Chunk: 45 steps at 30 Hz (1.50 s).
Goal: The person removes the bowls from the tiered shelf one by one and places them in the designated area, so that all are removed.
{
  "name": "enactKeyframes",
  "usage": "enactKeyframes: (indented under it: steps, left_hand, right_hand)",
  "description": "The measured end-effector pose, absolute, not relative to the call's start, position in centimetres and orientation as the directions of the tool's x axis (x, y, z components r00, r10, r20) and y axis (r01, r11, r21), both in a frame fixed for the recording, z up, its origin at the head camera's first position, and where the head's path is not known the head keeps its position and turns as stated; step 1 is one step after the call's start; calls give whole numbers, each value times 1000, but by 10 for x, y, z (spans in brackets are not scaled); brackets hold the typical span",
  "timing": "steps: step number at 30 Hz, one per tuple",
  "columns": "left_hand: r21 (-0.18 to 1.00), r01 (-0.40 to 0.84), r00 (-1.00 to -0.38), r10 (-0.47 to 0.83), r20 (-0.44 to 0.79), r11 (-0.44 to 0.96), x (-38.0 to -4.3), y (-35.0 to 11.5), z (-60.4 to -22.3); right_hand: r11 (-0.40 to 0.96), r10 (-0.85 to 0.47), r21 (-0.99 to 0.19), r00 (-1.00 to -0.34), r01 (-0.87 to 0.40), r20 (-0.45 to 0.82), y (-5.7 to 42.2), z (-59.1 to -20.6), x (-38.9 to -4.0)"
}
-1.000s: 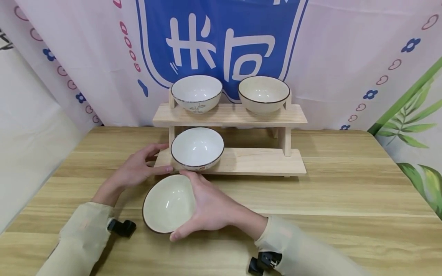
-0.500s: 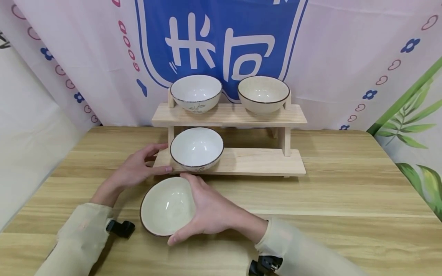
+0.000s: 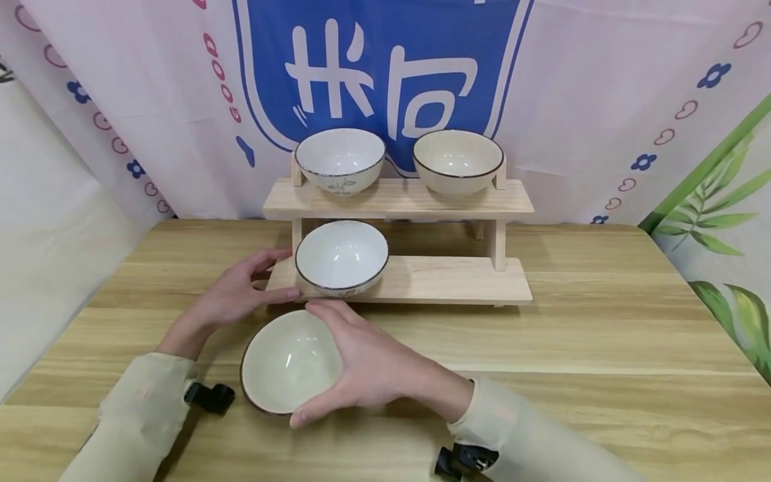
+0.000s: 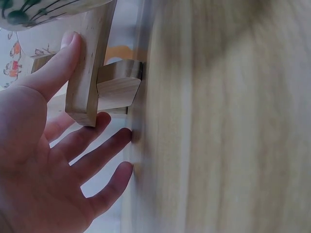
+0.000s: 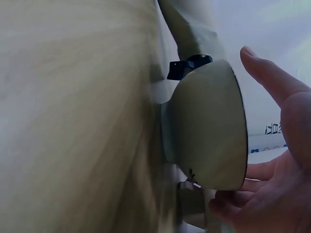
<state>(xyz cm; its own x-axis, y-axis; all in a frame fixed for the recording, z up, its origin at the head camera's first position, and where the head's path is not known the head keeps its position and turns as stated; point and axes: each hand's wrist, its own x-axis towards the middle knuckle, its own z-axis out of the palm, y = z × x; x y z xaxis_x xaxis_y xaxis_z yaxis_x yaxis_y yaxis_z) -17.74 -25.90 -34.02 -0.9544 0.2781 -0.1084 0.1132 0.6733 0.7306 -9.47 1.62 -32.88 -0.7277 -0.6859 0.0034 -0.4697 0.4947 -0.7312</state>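
Observation:
My right hand (image 3: 373, 358) spans a cream bowl (image 3: 286, 375) with a dark rim, thumb at the near side and fingers at the far side. In the right wrist view the bowl (image 5: 209, 131) stands low at the tabletop; whether its foot touches is unclear. My left hand (image 3: 237, 291) holds the left end of the two-tier wooden rack (image 3: 458, 278), thumb on the front edge of its lower board and fingers behind. That board end (image 4: 85, 92) lies between thumb and fingers in the left wrist view. Next to this hand a white bowl (image 3: 342, 258) sits on the lower tier.
A floral white bowl (image 3: 340, 161) and another cream bowl (image 3: 458, 163) stand on the upper tier. The rack is on a wood-grain table (image 3: 602, 335), in front of a printed curtain (image 3: 602, 80). Each sleeve carries a small black camera (image 3: 209, 397).
The cream bowl has shifted slightly left and towards the person, and its opening looks a little more level. My right hand's fingers have crept left over it. The left hand keeps its place.

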Motion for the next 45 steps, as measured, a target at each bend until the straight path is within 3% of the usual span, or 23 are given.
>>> enactKeyframes:
  steps: [12, 21, 35, 45]
  left_hand:
    - [720, 110, -956, 271, -112, 685, -176, -259, -339]
    - [725, 113, -954, 278, -112, 679, -177, -260, -341]
    - [721, 106, -952, 280, -126, 684, -180, -258, -341]
    - [724, 107, -953, 278, -121, 681, -179, -259, -341]
  right_hand:
    - [392, -688, -761, -713, -518, 131, 26, -303, -91]
    - [267, -609, -803, -739, -533, 288, 39, -284, -99]
    - [408, -352, -790, -877, -458, 327, 61, -299, -140]
    - [425, -322, -851, -930, -309, 177, 58, -310, -154]
